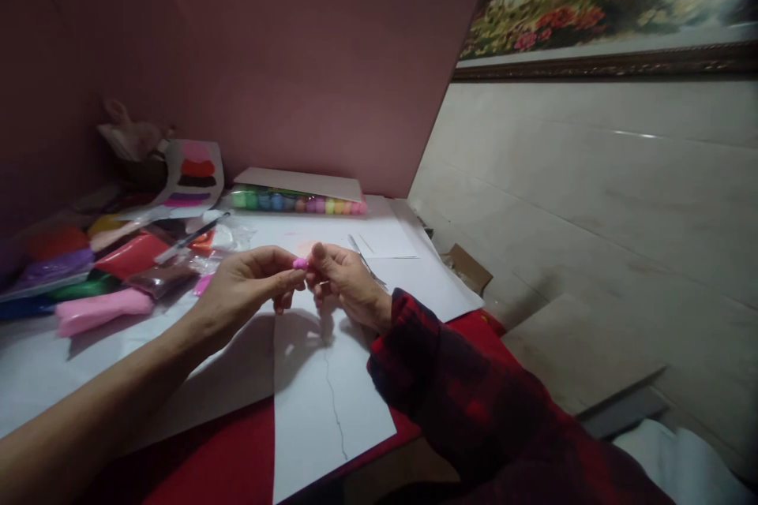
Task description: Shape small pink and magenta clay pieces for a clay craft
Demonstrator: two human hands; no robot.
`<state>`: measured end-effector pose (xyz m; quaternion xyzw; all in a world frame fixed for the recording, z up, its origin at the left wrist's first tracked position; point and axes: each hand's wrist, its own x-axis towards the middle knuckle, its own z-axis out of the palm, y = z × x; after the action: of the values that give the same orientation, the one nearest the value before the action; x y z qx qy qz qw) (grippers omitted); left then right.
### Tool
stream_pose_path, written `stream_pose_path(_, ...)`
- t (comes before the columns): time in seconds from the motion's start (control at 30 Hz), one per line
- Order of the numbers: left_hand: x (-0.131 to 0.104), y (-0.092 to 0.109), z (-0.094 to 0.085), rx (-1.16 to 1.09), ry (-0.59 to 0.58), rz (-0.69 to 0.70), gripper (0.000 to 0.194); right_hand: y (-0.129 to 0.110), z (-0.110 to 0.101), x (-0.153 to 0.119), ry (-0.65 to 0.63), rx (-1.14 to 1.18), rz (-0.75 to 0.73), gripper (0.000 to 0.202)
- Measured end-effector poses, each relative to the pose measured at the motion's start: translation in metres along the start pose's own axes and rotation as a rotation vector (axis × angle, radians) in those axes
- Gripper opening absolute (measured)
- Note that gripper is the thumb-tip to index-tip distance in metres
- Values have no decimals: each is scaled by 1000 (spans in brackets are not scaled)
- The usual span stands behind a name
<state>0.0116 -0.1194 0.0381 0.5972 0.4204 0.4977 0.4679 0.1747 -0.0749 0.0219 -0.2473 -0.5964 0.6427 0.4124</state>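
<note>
A small bright pink lump (300, 263) is pinched between the thumb and forefinger of my left hand (252, 282). Right beside it, my right hand (347, 278) has its thumb and forefinger pressed together at the lump's right side; whether they grip part of it is too small to tell. Both hands are raised over a white sheet of paper (323, 410) that bears a thin wavy dark line. Behind my right hand lies a slim metal tool (361, 252), partly hidden by the hand.
Colourful soft packets (105, 311) crowd the left side of the table. A clear pack of coloured pieces (296, 202) lies at the back, near a sheet with coloured strips (197, 173). A cardboard box (467, 268) sits beyond the right edge.
</note>
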Motion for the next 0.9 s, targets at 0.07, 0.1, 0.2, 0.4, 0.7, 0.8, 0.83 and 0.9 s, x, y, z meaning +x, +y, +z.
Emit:
stream_pose_path(0.07,1,-2,0,49,22,-21,24,-1,0,0,46,-53,-121,45)
stream_pose_path(0.1,1,-3,0,76,27,-28,25,-1,1,0,39,-94,-174,41)
stream_pose_path(0.2,1,-4,0,157,41,-28,26,-3,3,-3,-10,-254,-286,25)
stream_pose_path(0.4,2,-3,1,80,76,-66,27,1,3,-3,114,-405,-360,9)
stream_pose_path(0.7,1,-3,0,-84,-37,-226,39,0,2,-6,101,-708,-661,4)
stream_pose_path(0.8,1,-3,-1,-152,-26,-235,35,0,2,-6,109,-765,-707,4)
stream_pose_path(0.83,2,-2,-1,-170,-26,-242,34,0,1,-5,115,-773,-712,3)
stream_pose_path(0.9,2,-2,-1,-197,-20,-260,33,1,1,-5,113,-779,-725,4)
